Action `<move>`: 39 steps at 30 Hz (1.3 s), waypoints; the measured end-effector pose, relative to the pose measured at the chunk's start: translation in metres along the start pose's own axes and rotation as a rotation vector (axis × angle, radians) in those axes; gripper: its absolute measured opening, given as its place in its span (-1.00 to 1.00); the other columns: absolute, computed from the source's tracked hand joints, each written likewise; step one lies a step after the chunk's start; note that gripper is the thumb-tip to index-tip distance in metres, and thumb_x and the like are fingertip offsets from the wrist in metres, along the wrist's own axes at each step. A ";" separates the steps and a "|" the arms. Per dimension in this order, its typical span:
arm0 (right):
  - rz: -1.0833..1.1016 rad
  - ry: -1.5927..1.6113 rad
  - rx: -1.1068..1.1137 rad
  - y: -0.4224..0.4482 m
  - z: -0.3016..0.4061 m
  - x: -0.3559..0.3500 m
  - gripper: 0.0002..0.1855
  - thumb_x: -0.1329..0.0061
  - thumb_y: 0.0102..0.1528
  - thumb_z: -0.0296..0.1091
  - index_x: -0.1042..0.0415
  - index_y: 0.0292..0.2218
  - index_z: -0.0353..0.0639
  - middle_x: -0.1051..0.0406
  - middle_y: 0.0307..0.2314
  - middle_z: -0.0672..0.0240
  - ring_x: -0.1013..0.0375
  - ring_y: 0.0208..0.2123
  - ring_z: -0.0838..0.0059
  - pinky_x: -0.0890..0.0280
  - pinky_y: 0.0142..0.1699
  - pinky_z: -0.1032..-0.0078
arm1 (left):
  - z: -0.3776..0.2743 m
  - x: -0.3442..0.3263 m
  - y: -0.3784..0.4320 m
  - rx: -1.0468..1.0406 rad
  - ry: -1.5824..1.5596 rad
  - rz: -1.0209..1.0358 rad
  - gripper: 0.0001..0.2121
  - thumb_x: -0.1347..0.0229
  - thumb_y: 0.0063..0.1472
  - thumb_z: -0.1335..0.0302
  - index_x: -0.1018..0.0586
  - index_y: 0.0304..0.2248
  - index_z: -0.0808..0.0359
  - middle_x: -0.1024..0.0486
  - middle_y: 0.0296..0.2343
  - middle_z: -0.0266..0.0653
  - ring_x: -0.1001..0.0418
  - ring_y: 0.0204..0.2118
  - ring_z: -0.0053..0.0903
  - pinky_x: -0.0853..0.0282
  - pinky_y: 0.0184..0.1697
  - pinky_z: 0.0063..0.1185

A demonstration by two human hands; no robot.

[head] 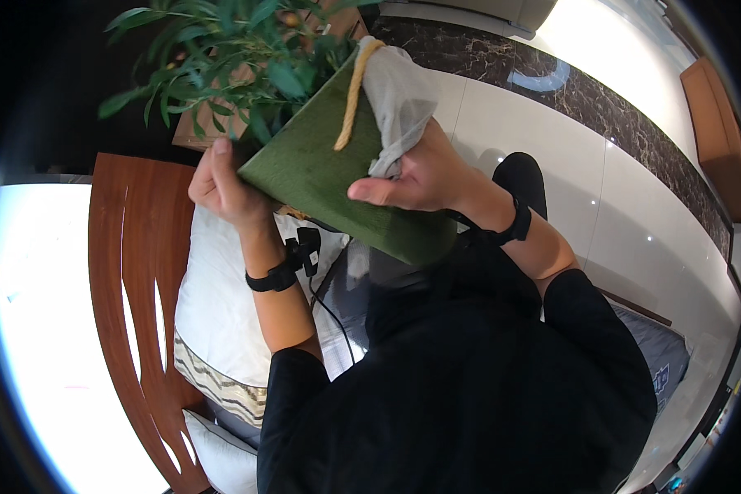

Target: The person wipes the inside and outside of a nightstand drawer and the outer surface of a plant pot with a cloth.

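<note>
A green planter (pixel 321 160) with a soft-looking surface is held tilted in front of my body. A leafy plant with small orange fruits (pixel 253 68) sticks out of its rim towards the upper left. My left hand (pixel 225 185) is curled at the planter's left rim corner; the grip itself is partly hidden. My right hand (pixel 420 170) holds a thin grey cloth (pixel 401 92) against the planter's right side, thumb extended across the green surface. A yellow rope handle (pixel 353 92) hangs down that side, next to the cloth.
A wooden bedside cabinet (pixel 188 131) stands behind the plant. To the left are a wooden headboard (pixel 108 247), a white pillow (pixel 222 278) and a smaller pillow (pixel 222 451). A black cable (pixel 333 318) runs from the left wrist device. A dark marble strip (pixel 469 52) borders the pale tiles (pixel 562 167).
</note>
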State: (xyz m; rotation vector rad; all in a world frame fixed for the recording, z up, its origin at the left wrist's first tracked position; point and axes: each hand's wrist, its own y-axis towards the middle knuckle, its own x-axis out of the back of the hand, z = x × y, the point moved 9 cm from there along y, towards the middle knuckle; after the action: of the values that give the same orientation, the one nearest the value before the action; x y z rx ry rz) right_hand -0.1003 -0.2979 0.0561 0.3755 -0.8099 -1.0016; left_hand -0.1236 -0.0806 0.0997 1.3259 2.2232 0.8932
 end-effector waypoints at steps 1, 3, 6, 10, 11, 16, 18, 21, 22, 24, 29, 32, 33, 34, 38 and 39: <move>-0.007 0.019 -0.015 0.002 0.003 0.000 -0.19 -0.09 -0.04 0.11 -0.20 0.00 -0.44 -0.20 -0.03 -0.07 -0.17 0.04 -0.04 -0.04 0.15 0.20 | -0.002 0.002 0.002 0.015 -0.067 -0.042 -0.67 0.04 0.23 0.49 -0.36 -0.70 0.36 -0.23 -0.74 -0.48 -0.10 -0.65 -0.80 0.03 -0.56 -0.73; -0.033 -0.096 0.042 -0.009 0.003 -0.009 -0.11 -0.12 -0.10 0.16 -0.19 0.02 -0.42 -0.17 -0.01 -0.06 -0.12 0.07 -0.08 -0.03 0.16 0.20 | -0.002 -0.001 0.003 0.000 -0.126 -0.018 -0.65 0.05 0.24 0.47 -0.34 -0.71 0.36 -0.22 -0.75 -0.49 -0.10 -0.66 -0.80 0.02 -0.56 -0.74; 0.060 -0.026 -0.079 -0.033 -0.022 -0.041 -0.09 -0.11 -0.12 0.21 -0.19 0.03 -0.37 -0.16 0.00 -0.04 -0.13 0.06 -0.08 -0.01 0.17 0.19 | 0.009 0.004 -0.005 -0.066 0.161 0.018 -0.60 0.05 0.25 0.46 -0.24 -0.75 0.29 -0.21 -0.75 -0.51 -0.07 -0.67 -0.80 0.05 -0.59 -0.72; 0.143 -0.121 -0.033 -0.089 -0.038 -0.082 -0.06 -0.08 -0.12 0.27 -0.17 0.07 -0.30 -0.13 0.04 -0.04 -0.10 0.10 -0.10 0.02 0.20 0.11 | 0.027 0.013 -0.004 0.061 0.025 -0.130 -0.60 0.07 0.24 0.49 -0.23 -0.76 0.29 -0.15 -0.77 -0.57 0.03 -0.67 -0.83 0.19 -0.60 -0.69; 0.145 -0.118 -0.049 -0.104 -0.043 -0.088 -0.06 -0.08 -0.12 0.27 -0.17 0.07 -0.30 -0.13 0.04 -0.04 -0.10 0.10 -0.10 0.02 0.20 0.11 | 0.035 0.017 -0.006 0.076 0.025 -0.123 -0.60 0.07 0.24 0.49 -0.23 -0.76 0.29 -0.15 -0.77 -0.57 0.03 -0.67 -0.83 0.19 -0.60 -0.69; 0.218 -0.116 -0.057 -0.119 -0.053 -0.095 0.02 -0.04 -0.11 0.33 -0.09 0.10 -0.36 -0.05 0.09 -0.11 0.00 0.16 -0.13 0.09 0.24 0.11 | 0.052 0.030 0.002 0.107 -0.015 -0.134 -0.63 0.07 0.21 0.52 -0.19 -0.75 0.27 -0.12 -0.75 -0.57 0.03 -0.66 -0.82 0.16 -0.58 -0.70; 0.212 -0.121 -0.053 -0.112 -0.058 -0.094 0.02 -0.02 -0.09 0.32 -0.07 0.11 -0.40 -0.03 0.10 -0.16 0.02 0.17 -0.15 0.10 0.24 0.12 | 0.047 0.031 0.004 0.109 0.000 -0.128 -0.65 0.07 0.19 0.54 -0.19 -0.74 0.27 -0.13 -0.75 -0.56 0.03 -0.65 -0.81 0.16 -0.57 -0.70; -0.044 -0.066 0.048 -0.080 -0.063 -0.075 0.00 0.06 -0.02 0.33 -0.04 0.12 -0.44 -0.03 0.09 -0.19 0.02 0.17 -0.12 0.12 0.25 0.16 | 0.046 0.024 0.003 0.092 -0.024 -0.055 -0.68 0.05 0.11 0.58 -0.16 -0.74 0.26 -0.12 -0.74 -0.54 0.04 -0.64 -0.79 0.17 -0.55 -0.70; -0.090 0.175 -0.060 -0.059 -0.067 -0.066 -0.01 0.09 0.01 0.33 -0.04 0.11 -0.47 -0.05 0.07 -0.18 0.00 0.15 -0.10 0.12 0.24 0.17 | 0.041 0.021 0.002 0.090 -0.048 -0.054 -0.68 0.04 0.08 0.59 -0.14 -0.75 0.25 -0.11 -0.74 -0.53 0.05 -0.64 -0.78 0.17 -0.54 -0.70; -0.144 0.429 -0.172 -0.029 -0.064 -0.053 -0.01 0.12 0.04 0.32 -0.03 0.10 -0.51 -0.06 0.05 -0.18 -0.03 0.14 -0.07 0.12 0.24 0.19 | 0.030 0.015 -0.001 0.071 -0.056 -0.048 -0.68 0.04 0.03 0.59 -0.10 -0.75 0.24 -0.08 -0.76 -0.48 0.07 -0.64 -0.74 0.16 -0.52 -0.68; -0.286 0.542 -0.268 0.010 -0.059 -0.014 -0.06 0.06 0.03 0.26 -0.03 0.03 -0.55 -0.13 -0.09 -0.07 -0.15 -0.03 0.10 -0.03 0.12 0.33 | 0.010 0.000 -0.010 -0.052 -0.141 0.018 -0.70 0.07 0.01 0.62 -0.09 -0.75 0.25 -0.07 -0.79 -0.45 0.05 -0.66 -0.71 0.10 -0.52 -0.66; -0.311 0.434 -0.084 -0.005 -0.053 -0.005 -0.07 0.06 0.03 0.28 -0.04 0.02 -0.51 -0.16 -0.15 0.03 -0.18 -0.10 0.22 -0.09 0.04 0.41 | 0.014 0.003 -0.021 -0.013 -0.118 -0.036 -0.70 0.09 0.04 0.60 -0.10 -0.76 0.25 -0.10 -0.79 -0.42 -0.01 -0.67 -0.70 0.07 -0.55 -0.66; -0.236 0.516 -0.139 -0.013 -0.057 -0.016 -0.09 0.09 0.05 0.30 -0.05 0.02 -0.48 -0.17 -0.18 0.07 -0.19 -0.13 0.26 -0.12 0.00 0.43 | 0.013 0.004 -0.019 -0.014 -0.112 -0.032 -0.70 0.09 0.04 0.60 -0.10 -0.76 0.25 -0.10 -0.79 -0.42 -0.01 -0.67 -0.70 0.07 -0.55 -0.66; -0.195 0.629 -0.240 -0.023 -0.065 -0.022 -0.12 0.13 0.07 0.30 -0.07 0.02 -0.45 -0.19 -0.20 0.13 -0.20 -0.17 0.31 -0.14 -0.04 0.46 | 0.014 0.003 -0.017 -0.002 -0.090 -0.067 -0.69 0.09 0.04 0.60 -0.09 -0.76 0.25 -0.09 -0.79 -0.42 -0.01 -0.67 -0.71 0.08 -0.55 -0.67; 0.004 0.804 -0.704 -0.111 -0.141 -0.084 -0.20 0.20 0.14 0.26 -0.09 0.04 -0.40 -0.23 -0.23 0.22 -0.23 -0.21 0.44 -0.19 -0.11 0.56 | 0.032 0.008 -0.008 0.053 -0.085 -0.045 -0.68 0.12 0.04 0.59 -0.05 -0.76 0.22 -0.04 -0.79 -0.45 0.03 -0.67 -0.72 0.14 -0.57 -0.68; 0.051 0.814 -0.825 -0.131 -0.153 -0.088 -0.21 0.21 0.15 0.25 -0.09 0.04 -0.40 -0.24 -0.23 0.24 -0.24 -0.21 0.47 -0.20 -0.11 0.58 | 0.039 0.004 -0.006 0.059 -0.133 -0.012 -0.68 0.12 0.03 0.58 -0.03 -0.75 0.20 -0.02 -0.79 -0.46 0.05 -0.67 -0.73 0.16 -0.57 -0.67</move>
State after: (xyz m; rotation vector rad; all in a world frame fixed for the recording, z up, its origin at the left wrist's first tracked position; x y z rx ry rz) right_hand -0.0896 -0.3005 -0.1634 0.0205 0.3420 -0.9349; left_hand -0.1050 -0.0666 0.0669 1.3562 2.1678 0.7191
